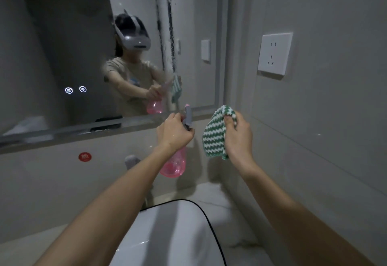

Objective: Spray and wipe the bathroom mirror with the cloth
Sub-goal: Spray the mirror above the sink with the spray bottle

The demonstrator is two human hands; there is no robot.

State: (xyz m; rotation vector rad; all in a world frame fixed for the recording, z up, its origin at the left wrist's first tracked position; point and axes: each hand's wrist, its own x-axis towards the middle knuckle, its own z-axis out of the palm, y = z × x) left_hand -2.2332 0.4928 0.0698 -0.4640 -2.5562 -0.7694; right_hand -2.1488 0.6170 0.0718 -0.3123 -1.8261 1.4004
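Note:
The bathroom mirror (pixel 62 45) fills the upper left of the head view, and both arms and their load are reflected in it. My left hand (pixel 174 132) grips the neck of a pink spray bottle (pixel 174 166) just below the mirror's lower right corner, its grey nozzle (pixel 188 117) pointing up towards the glass. To its right, my right hand (pixel 238 135) pinches a green-and-white striped cloth (pixel 215 135), which hangs down beside the bottle without touching the mirror.
A white basin (pixel 173 234) with a dark rim lies below my arms on a marble counter (pixel 226 203). A chrome tap (pixel 130 160) stands behind my left forearm. A white wall socket (pixel 274 54) sits on the right wall. Two lit touch icons (pixel 75 89) glow on the mirror.

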